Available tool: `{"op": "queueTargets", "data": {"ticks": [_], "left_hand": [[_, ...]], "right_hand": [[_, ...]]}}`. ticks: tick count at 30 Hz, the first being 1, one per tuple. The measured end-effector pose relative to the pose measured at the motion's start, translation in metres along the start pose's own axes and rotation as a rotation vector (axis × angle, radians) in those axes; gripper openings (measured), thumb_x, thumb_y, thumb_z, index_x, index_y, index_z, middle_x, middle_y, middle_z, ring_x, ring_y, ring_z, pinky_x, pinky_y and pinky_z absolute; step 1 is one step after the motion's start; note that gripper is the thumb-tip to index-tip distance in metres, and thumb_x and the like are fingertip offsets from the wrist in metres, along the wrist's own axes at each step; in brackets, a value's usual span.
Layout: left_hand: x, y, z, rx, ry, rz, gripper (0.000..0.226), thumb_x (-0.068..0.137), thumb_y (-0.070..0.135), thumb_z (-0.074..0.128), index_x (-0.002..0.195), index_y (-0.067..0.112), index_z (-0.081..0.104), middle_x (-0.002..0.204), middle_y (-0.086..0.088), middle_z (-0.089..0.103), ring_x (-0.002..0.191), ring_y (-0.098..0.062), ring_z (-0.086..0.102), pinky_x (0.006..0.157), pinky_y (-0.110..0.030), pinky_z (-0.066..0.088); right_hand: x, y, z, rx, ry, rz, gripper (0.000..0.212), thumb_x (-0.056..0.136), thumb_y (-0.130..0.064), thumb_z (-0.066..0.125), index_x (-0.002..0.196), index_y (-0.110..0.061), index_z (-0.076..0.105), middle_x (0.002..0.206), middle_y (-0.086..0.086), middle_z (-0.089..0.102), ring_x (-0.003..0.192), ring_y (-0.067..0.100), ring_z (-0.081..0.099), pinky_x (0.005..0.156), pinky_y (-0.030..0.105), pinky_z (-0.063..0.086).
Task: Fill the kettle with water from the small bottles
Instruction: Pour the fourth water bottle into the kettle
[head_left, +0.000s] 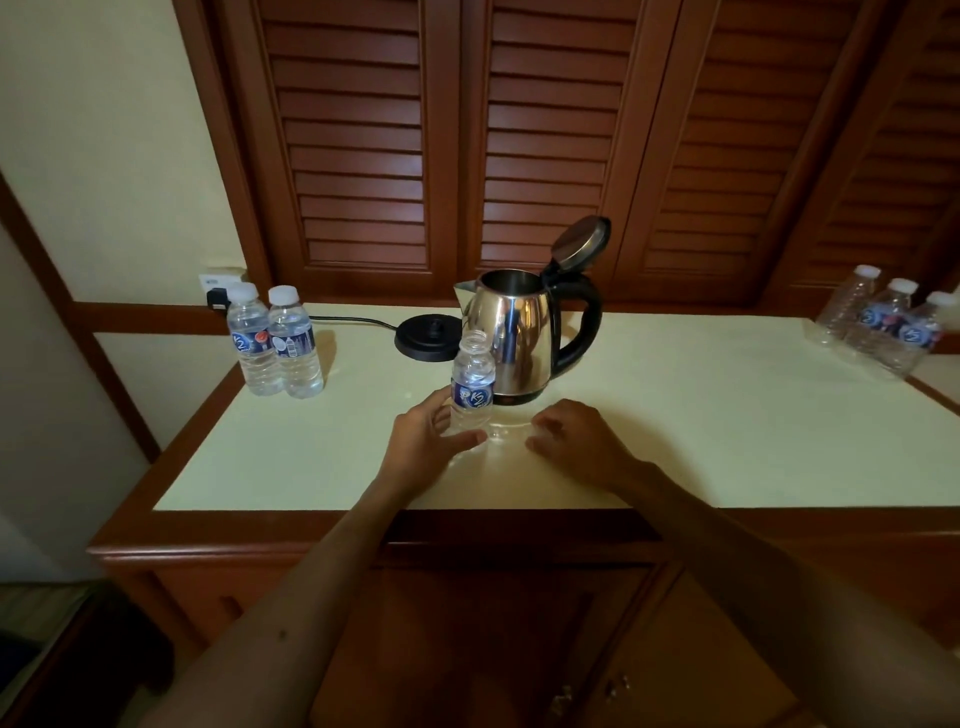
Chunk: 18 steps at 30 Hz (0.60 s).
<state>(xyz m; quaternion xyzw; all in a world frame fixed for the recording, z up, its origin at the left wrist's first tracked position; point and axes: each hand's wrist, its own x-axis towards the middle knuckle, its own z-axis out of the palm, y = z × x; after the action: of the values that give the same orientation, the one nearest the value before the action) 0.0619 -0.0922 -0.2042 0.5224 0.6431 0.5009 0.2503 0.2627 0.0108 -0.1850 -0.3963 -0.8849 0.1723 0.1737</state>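
A steel kettle (519, 338) with a black handle stands on the pale counter top (701, 415), its lid (582, 243) tipped up and open. Just in front of it stands a small uncapped bottle (471, 384) with a blue label. My left hand (431, 441) curls around the bottle's lower part, thumb and fingers touching it. My right hand (574, 439) rests on the counter to the right of the bottle, fingers curled; whether the cap is inside it is hidden. Two capped full bottles (275, 340) stand at the left.
The kettle's black base (427, 338) sits left of the kettle, its cord running to a wall socket (218, 291). Three capped, empty-looking bottles (883, 322) stand at the far right. Brown louvred doors (519, 130) rise behind the counter; cabinet doors lie below its front edge.
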Motion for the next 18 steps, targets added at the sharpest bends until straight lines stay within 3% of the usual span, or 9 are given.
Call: {"op": "queueTargets", "data": {"ticks": [4,6,10,18], "left_hand": [[0.001,0.000,0.000,0.025,0.009,-0.026,0.074,0.076,0.024,0.085,0.142,0.025,0.051,0.133,-0.001,0.064,0.123,-0.017,0.060,0.106,-0.035,0.047],[0.001,0.002,0.000,0.024,0.013,-0.029,0.073,0.076,0.023,0.085,0.141,0.022,0.051,0.134,-0.001,0.064,0.123,-0.017,0.060,0.106,-0.033,0.047],[-0.001,0.004,-0.001,0.061,0.044,-0.051,0.068,0.076,0.022,0.085,0.134,0.019,0.049,0.133,-0.002,0.064,0.115,-0.011,0.062,0.091,-0.017,0.045],[-0.002,0.002,0.000,0.005,0.066,-0.074,0.067,0.072,0.023,0.088,0.127,0.023,0.050,0.126,-0.002,0.069,0.111,-0.015,0.067,0.101,-0.037,0.052]], "right_hand": [[-0.002,0.019,0.000,0.038,0.029,0.027,0.042,0.090,-0.042,0.060,0.125,-0.019,0.059,0.123,-0.002,0.057,0.106,0.010,0.050,0.089,0.024,0.034],[-0.006,0.037,-0.006,-0.013,0.090,0.043,0.046,0.094,-0.045,0.054,0.133,-0.021,0.054,0.133,-0.002,0.053,0.120,0.014,0.048,0.097,0.023,0.030],[-0.017,0.072,-0.014,-0.113,0.043,0.098,0.052,0.097,-0.046,0.047,0.142,-0.020,0.047,0.149,0.002,0.044,0.138,0.019,0.037,0.114,0.034,0.025],[-0.016,0.080,-0.008,-0.166,-0.019,0.086,0.049,0.099,-0.045,0.042,0.145,-0.026,0.043,0.156,0.000,0.032,0.145,0.021,0.025,0.118,0.040,0.021]]}}
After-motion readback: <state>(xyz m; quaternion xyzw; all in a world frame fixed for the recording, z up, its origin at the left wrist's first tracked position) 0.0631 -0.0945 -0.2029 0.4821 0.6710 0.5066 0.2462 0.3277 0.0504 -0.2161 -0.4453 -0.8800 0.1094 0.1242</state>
